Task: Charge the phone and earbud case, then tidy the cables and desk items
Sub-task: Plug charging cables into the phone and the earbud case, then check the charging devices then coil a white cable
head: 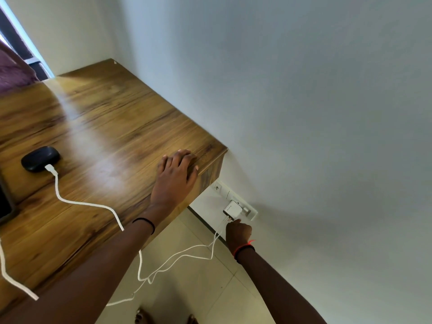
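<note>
A black earbud case (40,158) lies on the wooden desk (112,118) at the left, with a white cable (77,202) plugged into it. That cable runs across the desk and drops over the edge toward the floor. My left hand (176,174) rests flat near the desk's right corner, fingers spread, holding nothing. Below the desk a white charger (232,209) sits in a wall socket strip (243,205). My right hand (237,231) is at the charger's underside, fingers pinched on a cable plug there. A dark phone edge (4,202) shows at the far left.
A second white cable (14,281) crosses the desk's near left corner. Loose cable loops (177,256) hang above the tiled floor. A white wall fills the right side. A purple fabric (11,73) and a window lie at the far left. My bare feet (142,316) show at the bottom.
</note>
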